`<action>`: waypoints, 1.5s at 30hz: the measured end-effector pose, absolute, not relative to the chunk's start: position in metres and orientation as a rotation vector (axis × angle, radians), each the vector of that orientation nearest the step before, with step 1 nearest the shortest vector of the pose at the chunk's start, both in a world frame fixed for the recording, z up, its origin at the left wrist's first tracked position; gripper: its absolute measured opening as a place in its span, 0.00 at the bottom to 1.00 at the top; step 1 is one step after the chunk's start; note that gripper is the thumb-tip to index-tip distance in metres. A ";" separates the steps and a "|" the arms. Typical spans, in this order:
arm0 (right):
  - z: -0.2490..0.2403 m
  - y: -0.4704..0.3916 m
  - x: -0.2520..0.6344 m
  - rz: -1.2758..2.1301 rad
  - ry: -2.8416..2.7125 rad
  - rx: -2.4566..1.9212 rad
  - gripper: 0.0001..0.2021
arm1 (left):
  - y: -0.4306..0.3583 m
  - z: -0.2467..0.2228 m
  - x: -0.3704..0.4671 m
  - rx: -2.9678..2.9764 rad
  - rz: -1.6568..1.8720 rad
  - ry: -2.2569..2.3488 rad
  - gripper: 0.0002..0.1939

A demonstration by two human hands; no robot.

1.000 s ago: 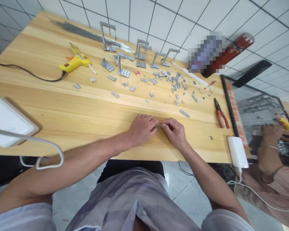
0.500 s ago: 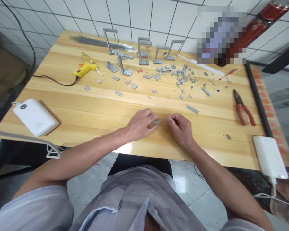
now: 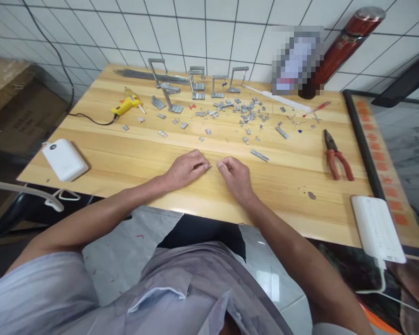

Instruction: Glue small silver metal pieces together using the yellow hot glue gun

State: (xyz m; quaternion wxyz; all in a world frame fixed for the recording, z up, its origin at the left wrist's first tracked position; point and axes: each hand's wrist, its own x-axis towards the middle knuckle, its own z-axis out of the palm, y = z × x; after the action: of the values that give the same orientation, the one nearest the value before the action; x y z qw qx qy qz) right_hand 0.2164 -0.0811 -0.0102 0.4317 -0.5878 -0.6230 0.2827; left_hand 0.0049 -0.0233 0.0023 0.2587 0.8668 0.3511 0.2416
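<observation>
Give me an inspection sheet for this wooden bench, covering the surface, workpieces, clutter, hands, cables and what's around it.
Surface: wooden tabletop, dark spot near the right front.
Workpieces: small grey frames upright at the back; loose grey pieces scattered before them.
Clutter: yellow glue gun at left; red-handled pliers at right; white power banks on both sides.
Hands: left hand seems to pinch a tiny piece; right hand curled, apart from it, contents hidden.
Cables: black cord from the glue gun leaves over the left edge; white cable hangs from the right power bank.
Surroundings: tiled wall behind, cardboard box at left.
Liquid spills: nothing seen.
</observation>
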 end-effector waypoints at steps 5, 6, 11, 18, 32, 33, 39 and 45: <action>-0.010 -0.081 0.218 0.757 -1.502 -1.453 0.12 | -0.014 0.018 0.008 1.863 0.632 1.074 0.16; -0.010 -0.082 0.219 0.767 -1.494 -1.450 0.12 | -0.012 0.019 0.009 1.751 0.635 1.081 0.16; -0.007 -0.083 0.222 0.810 -1.446 -1.428 0.12 | -0.007 0.022 0.016 1.359 0.689 1.042 0.14; -0.005 -0.084 0.224 0.872 -1.367 -1.397 0.12 | 0.011 0.018 0.028 1.571 0.724 1.059 0.16; -0.006 -0.089 0.226 0.837 -1.241 -1.395 0.09 | 0.016 -0.003 0.016 2.280 0.898 1.094 0.14; -0.005 -0.089 0.227 0.834 -1.198 -1.401 0.08 | 0.017 -0.001 0.014 2.246 0.941 1.127 0.15; 0.011 -0.090 0.223 1.095 -1.010 -1.441 0.07 | -0.001 0.007 0.013 2.360 1.092 0.951 0.17; 0.033 -0.090 0.196 1.481 -1.094 -1.338 0.07 | -0.023 0.014 0.024 2.659 1.142 0.421 0.17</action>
State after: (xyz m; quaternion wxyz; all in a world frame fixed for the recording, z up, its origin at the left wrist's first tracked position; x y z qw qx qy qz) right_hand 0.1964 -0.0895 0.0329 0.4195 -0.5336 -0.4364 0.5906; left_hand 0.0244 -0.0226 0.0142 0.1084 0.9039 0.1432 0.3883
